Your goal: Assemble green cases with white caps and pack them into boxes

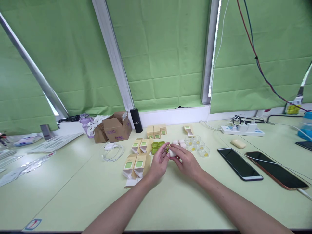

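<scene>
My left hand [159, 162] and my right hand [187, 162] meet over the middle of the table. Between their fingertips is a small white rounded piece [172, 153] with an olive-green part at its left side; fingers cover much of it. Just beyond my left hand sit several small green square containers [155, 150]. Pinkish-white pieces [181, 143] lie behind my right hand, beside several clear round cups [203, 151] with yellow spots. Left of my left hand stand several small tan cartons [140, 164] with green labels and open flaps.
More tan cartons [156, 131] stand farther back, with another carton [188, 130] to their right. A brown cardboard box [118, 127], a black cylinder [136, 121] and a white charger [110, 147] are at left. Two phones [240, 164] and a power strip [242, 130] with cables lie right.
</scene>
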Tool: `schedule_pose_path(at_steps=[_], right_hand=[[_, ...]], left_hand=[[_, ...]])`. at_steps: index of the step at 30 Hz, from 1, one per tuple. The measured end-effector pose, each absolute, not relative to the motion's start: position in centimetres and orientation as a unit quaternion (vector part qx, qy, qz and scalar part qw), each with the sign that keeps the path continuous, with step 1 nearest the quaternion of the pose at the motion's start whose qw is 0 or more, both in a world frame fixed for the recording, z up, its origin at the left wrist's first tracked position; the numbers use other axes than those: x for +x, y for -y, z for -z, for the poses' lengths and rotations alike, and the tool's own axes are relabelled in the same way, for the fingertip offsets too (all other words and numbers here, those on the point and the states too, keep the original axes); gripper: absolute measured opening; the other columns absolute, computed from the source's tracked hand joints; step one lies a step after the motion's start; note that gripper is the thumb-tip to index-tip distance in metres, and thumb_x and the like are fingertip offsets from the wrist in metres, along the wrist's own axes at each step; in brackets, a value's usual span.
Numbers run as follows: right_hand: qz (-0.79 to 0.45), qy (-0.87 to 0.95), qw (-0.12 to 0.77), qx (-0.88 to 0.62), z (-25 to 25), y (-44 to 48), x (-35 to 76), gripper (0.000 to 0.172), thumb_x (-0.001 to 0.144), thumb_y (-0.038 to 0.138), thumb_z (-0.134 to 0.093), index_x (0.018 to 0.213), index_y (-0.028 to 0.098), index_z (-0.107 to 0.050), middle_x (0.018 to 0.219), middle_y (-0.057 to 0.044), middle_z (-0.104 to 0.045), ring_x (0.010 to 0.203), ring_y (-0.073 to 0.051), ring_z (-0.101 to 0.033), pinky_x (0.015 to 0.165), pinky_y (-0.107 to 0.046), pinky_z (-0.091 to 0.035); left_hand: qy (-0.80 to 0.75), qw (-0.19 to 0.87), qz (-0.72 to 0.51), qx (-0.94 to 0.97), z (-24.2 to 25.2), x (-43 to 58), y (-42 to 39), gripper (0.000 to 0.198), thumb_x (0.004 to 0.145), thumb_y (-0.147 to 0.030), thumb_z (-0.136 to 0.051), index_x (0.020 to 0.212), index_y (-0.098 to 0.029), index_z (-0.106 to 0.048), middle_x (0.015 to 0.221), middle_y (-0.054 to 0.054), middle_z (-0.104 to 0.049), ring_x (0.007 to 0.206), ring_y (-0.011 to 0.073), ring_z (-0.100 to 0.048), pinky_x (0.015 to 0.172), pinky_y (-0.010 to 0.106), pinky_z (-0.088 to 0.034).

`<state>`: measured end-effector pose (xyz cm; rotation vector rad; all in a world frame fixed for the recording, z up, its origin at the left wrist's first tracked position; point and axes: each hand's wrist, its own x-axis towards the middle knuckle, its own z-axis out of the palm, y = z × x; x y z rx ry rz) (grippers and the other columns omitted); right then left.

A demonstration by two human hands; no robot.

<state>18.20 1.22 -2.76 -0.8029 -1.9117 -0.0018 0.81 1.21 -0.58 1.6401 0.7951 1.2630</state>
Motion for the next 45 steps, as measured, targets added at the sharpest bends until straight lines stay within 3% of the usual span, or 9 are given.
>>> schedule_pose_path(at_steps=[22, 27, 35, 45], right_hand=[[0.08, 0.799, 0.504, -0.319, 2.47, -1.48, 17.99, 0.037, 0.103, 0.015, -0.053, 0.139, 0.02, -0.061, 0.134, -0.018, -0.071, 0.12, -0.029, -0.073, 0.092, -0.044, -0.067], [0.056, 0.805, 0.501, -0.313, 2.21, -1.28, 17.96, 0.039, 0.103, 0.016, -0.053, 0.141, 0.024, -0.059, 0.133, -0.014, -0.072, 0.122, -0.028, -0.072, 0.094, -0.044, -0.067], [0.039, 0.798, 0.497, -0.338, 3.08, -1.51, 18.38, 0.054, 0.097, 0.009, -0.054, 0.149, 0.025, -0.054, 0.139, -0.014, -0.068, 0.124, -0.029, -0.069, 0.094, -0.046, -0.067], [0.058, 0.789, 0.509, -0.339, 3.05, -1.36, 18.08, 0.049, 0.096, 0.006, -0.054, 0.141, 0.022, -0.062, 0.133, -0.016, -0.07, 0.118, -0.028, -0.073, 0.088, -0.043, -0.069]], left_hand=[[-0.318, 0.471, -0.559, 0.604, 0.61, 1.47, -1.62, 0.041, 0.089, -0.03, -0.072, 0.127, -0.018, -0.061, 0.135, 0.016, -0.067, 0.125, 0.0271, -0.066, 0.103, 0.039, -0.057], [-0.303, 0.485, -0.551, 0.608, 0.47, 1.07, -1.45, 0.044, 0.091, -0.035, -0.072, 0.129, -0.019, -0.06, 0.134, 0.016, -0.067, 0.126, 0.0289, -0.065, 0.101, 0.04, -0.058], [-0.276, 0.498, -0.527, 0.631, 1.13, 1.35, -1.46, 0.055, 0.087, -0.041, -0.081, 0.132, -0.019, -0.06, 0.141, 0.018, -0.064, 0.133, 0.0309, -0.062, 0.112, 0.044, -0.052], [-0.304, 0.503, -0.527, 0.613, 0.78, 1.6, -1.35, 0.05, 0.087, -0.042, -0.081, 0.127, -0.017, -0.063, 0.136, 0.018, -0.067, 0.131, 0.0299, -0.064, 0.113, 0.045, -0.052]])
